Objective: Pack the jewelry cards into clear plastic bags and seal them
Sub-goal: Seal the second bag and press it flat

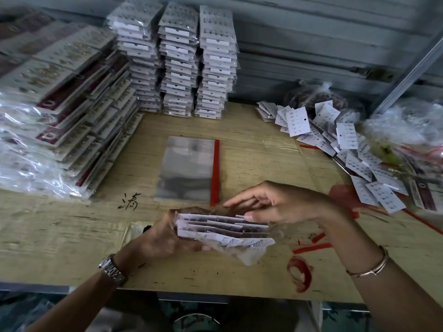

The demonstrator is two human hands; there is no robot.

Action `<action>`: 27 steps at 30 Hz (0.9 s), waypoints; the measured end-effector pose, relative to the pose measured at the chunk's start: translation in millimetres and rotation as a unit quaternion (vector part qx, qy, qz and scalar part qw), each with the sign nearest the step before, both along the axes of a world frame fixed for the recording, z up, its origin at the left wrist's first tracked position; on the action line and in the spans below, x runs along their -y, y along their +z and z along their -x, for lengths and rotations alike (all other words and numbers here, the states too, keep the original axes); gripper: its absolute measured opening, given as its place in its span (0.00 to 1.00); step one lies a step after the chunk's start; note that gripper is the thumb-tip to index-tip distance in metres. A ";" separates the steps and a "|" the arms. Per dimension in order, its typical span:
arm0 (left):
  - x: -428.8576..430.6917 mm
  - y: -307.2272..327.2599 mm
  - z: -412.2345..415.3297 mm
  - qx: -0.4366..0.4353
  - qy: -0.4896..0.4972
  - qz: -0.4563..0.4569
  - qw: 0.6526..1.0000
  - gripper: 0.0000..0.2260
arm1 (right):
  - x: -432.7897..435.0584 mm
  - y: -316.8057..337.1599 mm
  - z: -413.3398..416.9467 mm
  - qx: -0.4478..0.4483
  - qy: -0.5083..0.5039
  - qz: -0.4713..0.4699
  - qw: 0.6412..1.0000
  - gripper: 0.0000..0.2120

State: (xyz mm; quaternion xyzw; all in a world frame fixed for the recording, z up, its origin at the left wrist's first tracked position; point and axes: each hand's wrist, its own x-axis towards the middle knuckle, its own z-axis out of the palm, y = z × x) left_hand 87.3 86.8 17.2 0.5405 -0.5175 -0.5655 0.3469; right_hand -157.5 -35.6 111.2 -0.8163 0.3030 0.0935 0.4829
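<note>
Head view showed the left hand [167,233] with its grip clenched around a fanned stack of jewelry cards [223,232] above the desk [251,152], the right hand [271,204] released over them, so loose cards might have slid out unevenly.

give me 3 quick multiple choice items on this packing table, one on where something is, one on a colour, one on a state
1. Where do the loose unbagged cards lie?
A. the person's right
B. the person's left
C. on the floor

2. What colour is the strip on the empty bag?
A. blue
B. red
C. green

3. What is the left hand doing?
A. resting empty
B. writing
C. holding a bundle of cards

Answers: A, the cards spread at right; B, red edge strip; C, its grip wraps the bundle while the right hand touches the top.
</note>
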 end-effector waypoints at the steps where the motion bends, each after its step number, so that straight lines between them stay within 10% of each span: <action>1: 1.9 -0.4 1.4 -0.016 0.003 -0.006 1.000 0.64 | 0.7 0.7 0.3 -0.012 0.004 -0.005 1.000 0.21; 7: 9.2 -1.7 1.2 -0.199 -0.120 -0.016 0.972 0.21 | 7.0 1.5 -1.4 -0.056 0.011 0.017 0.998 0.17; 16: 7.6 -11.3 -1.0 -0.111 -0.060 0.039 0.991 0.21 | 7.2 -10.6 8.0 -0.022 -0.006 0.026 0.999 0.19; 22: 10.4 -5.1 3.3 -0.113 -0.084 0.059 0.988 0.23 | -2.6 -34.5 43.9 0.237 -0.089 -0.083 0.964 0.45; 27: 11.1 -8.8 0.0 -0.073 -0.098 0.075 0.990 0.28 | -30.0 -68.2 67.4 0.277 -0.180 -0.093 0.939 0.32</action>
